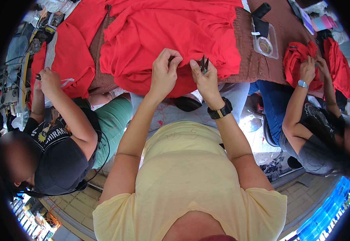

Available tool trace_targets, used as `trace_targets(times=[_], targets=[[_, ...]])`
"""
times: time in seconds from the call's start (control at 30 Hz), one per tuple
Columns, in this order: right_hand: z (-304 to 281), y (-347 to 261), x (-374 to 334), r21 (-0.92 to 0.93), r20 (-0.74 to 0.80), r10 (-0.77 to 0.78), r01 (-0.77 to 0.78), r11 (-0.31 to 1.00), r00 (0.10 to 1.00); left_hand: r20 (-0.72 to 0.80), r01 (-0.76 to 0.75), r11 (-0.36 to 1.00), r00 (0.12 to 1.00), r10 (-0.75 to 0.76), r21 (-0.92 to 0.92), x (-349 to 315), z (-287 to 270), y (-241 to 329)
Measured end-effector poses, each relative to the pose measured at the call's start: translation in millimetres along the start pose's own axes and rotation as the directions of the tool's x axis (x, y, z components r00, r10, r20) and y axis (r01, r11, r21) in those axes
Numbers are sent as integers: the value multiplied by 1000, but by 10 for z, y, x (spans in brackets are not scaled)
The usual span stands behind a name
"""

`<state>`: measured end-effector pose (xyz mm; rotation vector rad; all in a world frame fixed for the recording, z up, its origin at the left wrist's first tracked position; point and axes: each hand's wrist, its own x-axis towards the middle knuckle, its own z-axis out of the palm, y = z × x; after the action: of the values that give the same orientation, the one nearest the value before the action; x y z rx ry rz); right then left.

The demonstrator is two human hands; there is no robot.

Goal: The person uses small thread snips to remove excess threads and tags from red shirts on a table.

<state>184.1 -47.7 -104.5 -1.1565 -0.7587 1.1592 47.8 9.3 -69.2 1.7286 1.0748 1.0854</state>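
Note:
Just above the near edge of a heap of red cloth point(171, 34), both my hands are raised close together. My left hand point(165, 72) is closed in a pinch, thumb against the curled fingers; whatever lies between the fingertips is too small to make out. In my right hand point(208, 80) a pair of small dark thread snips point(204, 63) is gripped, blades pointing up and away from me. The thumb of that hand points toward the left hand, with a gap between the two. Red fabric hangs over the table edge below them.
A brown quilted cover point(249, 60) lies on the table. At its right stand a clear plastic box point(272, 51) and a black cylinder point(262, 10). Co-workers sit on both sides, handling red garments point(70, 48) at left and red cloth point(297, 60) at right.

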Motion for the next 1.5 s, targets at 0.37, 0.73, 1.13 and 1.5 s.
trace_targets(times=[0.37, 0.73, 1.13, 1.5], targets=[[111, -135, -148, -37, 28, 139, -138, 990, 990, -110, 100, 995, 989, -99, 6, -149, 49, -81], [385, -108, -284, 172, 177, 368, -397, 902, 913, -61, 156, 959, 983, -175, -239, -228, -1, -91], [467, 27, -242, 167, 112, 289, -304, 938, 951, -42, 46, 979, 998, -55, -197, -219, -16, -47], [167, -113, -347, 178, 111, 298, -314, 933, 948, 318, -87, 962, 948, 0, 260, -388, -639, 265]])
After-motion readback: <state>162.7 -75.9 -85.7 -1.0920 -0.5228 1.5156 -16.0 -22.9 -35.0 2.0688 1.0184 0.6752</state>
